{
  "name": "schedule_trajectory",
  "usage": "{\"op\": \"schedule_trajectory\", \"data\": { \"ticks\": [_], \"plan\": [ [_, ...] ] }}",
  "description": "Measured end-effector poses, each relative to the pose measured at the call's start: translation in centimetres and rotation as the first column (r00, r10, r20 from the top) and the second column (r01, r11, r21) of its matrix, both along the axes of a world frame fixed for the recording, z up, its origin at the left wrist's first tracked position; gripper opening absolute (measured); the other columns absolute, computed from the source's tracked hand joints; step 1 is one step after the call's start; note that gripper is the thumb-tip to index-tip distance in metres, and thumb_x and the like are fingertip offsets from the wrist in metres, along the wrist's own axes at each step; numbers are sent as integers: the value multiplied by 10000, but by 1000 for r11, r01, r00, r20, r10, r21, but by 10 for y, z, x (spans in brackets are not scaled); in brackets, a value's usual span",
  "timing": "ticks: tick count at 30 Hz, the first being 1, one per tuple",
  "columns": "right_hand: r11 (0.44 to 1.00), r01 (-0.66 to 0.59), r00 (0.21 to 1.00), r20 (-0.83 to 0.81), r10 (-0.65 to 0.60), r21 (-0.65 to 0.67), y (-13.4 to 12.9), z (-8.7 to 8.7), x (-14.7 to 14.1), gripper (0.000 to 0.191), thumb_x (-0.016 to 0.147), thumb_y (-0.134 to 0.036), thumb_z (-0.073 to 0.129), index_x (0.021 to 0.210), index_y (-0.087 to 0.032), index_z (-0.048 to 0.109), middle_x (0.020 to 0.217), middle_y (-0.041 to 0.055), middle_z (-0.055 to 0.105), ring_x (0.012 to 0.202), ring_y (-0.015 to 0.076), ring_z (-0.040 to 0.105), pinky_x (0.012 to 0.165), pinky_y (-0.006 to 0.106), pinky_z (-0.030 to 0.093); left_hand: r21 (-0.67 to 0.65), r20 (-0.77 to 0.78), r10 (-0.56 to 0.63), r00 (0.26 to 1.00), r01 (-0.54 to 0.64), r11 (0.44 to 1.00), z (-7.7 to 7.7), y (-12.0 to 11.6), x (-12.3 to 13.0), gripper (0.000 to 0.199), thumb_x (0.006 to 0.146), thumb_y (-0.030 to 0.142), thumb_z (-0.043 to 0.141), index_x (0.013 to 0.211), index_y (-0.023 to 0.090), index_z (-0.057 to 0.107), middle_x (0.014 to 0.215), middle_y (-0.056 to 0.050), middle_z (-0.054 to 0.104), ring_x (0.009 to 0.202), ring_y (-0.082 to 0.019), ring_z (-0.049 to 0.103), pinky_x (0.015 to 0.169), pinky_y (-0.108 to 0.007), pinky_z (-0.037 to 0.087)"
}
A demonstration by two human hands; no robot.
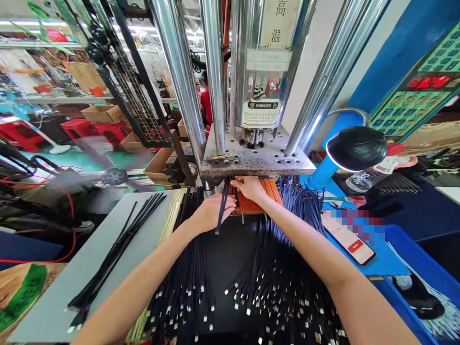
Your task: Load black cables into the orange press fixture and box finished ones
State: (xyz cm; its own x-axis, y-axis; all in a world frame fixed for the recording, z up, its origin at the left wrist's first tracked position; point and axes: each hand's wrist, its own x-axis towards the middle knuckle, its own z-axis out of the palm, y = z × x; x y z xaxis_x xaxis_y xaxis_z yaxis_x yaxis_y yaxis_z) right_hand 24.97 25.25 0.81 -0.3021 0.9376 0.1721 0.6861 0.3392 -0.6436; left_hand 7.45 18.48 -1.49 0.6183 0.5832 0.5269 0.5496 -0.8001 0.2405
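Note:
My left hand [214, 211] has its fingers closed round a black strap [223, 206] that hangs down with its end loose. Beside it, my right hand [248, 188] reaches under the edge of a metal press plate [257, 163]; its fingertips pinch near the top of the strap, and what they hold is too small to name. Below that hand lies an orange block [251, 205]. Many black straps with pale tips [187, 273] hang to the left, and another thick bunch [287, 268] spreads to the right.
Steel columns [212, 76] rise from the press. A grey board [97, 244] at left bears more black straps. On the right are a black lamp [355, 147], a phone [348, 237] and a blue bin [427, 268]. A fan [115, 177] stands behind at left.

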Motion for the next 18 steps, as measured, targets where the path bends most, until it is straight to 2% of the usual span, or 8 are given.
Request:
{"op": "schedule_trajectory", "data": {
  "ticks": [3,6,8,11,13,15,17,18],
  "plan": [
    [1000,6,1000,-13,-7,-22,0,-3,0,252,932,-254,567,747,-139,694,698,34,708,696,166,655,690,246,436,5,-66,68,995,-68,998,-10,-2,-1,269,970,262,465,1048,186,710,1060,-68,740,1056,-199,679,1007,-379,524],
    [1000,18,996,-93,-16,13,-9,-2,1,124,889,-171,598,820,-141,697,819,39,732,767,159,666,722,232,442,37,-152,155,976,-151,988,-17,-15,-1,343,988,264,417,1242,163,624,1205,-93,689,1167,-208,626,1057,-382,488],
    [999,16,992,-123,-10,44,-14,-1,3,94,853,-122,611,864,-158,697,859,22,732,800,153,664,733,223,441,55,-204,134,970,-125,991,-18,-24,-1,393,985,269,421,1339,155,547,1348,-113,597,1291,-221,532,1118,-402,424],
    [999,-1,999,-42,3,46,-9,-1,4,115,828,-112,619,893,-166,697,846,12,721,798,162,649,739,234,437,-27,-294,45,955,-56,998,-8,-30,-5,503,963,347,465,1433,169,440,1473,-123,469,1384,-237,420,1167,-443,340],
    [999,24,998,51,-26,33,-1,0,3,138,843,-123,599,935,-152,698,898,41,722,844,189,643,785,263,435,-114,-351,27,936,-71,991,4,-20,-6,543,961,400,443,1460,192,400,1506,-114,426,1402,-242,390,1184,-479,286],
    [995,96,983,156,-100,33,5,2,3,185,887,-134,540,987,-139,696,970,85,719,925,228,631,855,307,419,-193,-392,63,918,-149,970,15,1,-2,546,976,437,377,1471,206,382,1540,-100,374,1430,-258,339,1190,-523,233],
    [986,156,954,249,-166,61,3,4,6,235,935,-154,472,1018,-137,691,1007,117,711,984,256,615,904,345,396,-282,-391,136,910,-260,924,19,31,5,538,990,462,321,1455,203,407,1534,-96,387,1425,-275,340,1177,-524,253],
    [985,154,944,282,-168,72,-2,5,7,244,950,-174,458,1013,-141,691,1004,122,709,989,260,612,907,350,392,-329,-366,179,913,-307,893,18,47,10,516,994,459,322,1420,200,454,1495,-100,443,1391,-276,391,1159,-499,300]
  ]
}}
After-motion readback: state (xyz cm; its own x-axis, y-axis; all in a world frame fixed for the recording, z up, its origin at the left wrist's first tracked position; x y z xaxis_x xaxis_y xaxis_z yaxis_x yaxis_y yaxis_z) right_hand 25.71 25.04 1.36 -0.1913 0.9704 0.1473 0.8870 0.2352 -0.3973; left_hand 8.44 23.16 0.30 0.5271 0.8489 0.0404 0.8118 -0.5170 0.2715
